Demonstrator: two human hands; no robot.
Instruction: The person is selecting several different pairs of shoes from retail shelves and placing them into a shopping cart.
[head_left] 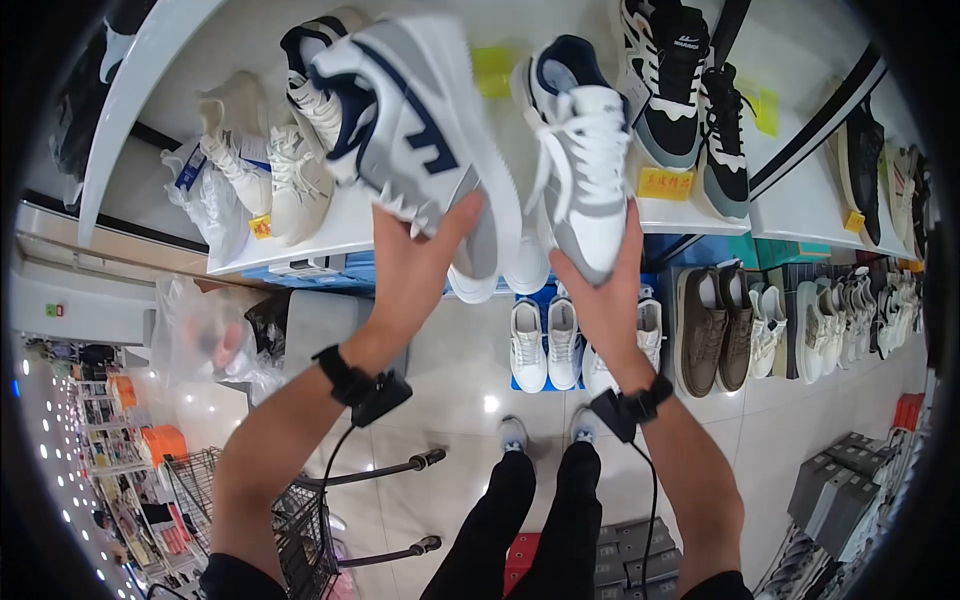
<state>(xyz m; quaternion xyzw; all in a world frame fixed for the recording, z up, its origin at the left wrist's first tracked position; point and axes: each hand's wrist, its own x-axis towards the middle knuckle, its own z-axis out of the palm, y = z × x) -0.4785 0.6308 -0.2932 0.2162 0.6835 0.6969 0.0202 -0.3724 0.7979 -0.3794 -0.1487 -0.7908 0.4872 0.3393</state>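
A white and grey sneaker with a dark blue side mark (415, 120) is tilted sole-outward above the shelf edge, and my left hand (415, 265) grips it near the toe. My right hand (605, 300) holds the toe of a white and grey laced sneaker (590, 170), its heel pointing to the back of the shelf. The fingers of both hands are partly hidden by the shoes. Between and behind the two held sneakers, a yellow tag (491, 70) shows on the white shelf (690, 215).
Cream shoes (298, 185) stand left on the shelf, black and white sneakers (668, 90) right. Below are white shoes (528, 345) and brown shoes (700, 330). A shopping cart (300, 520) is at lower left, grey boxes (835, 485) at lower right.
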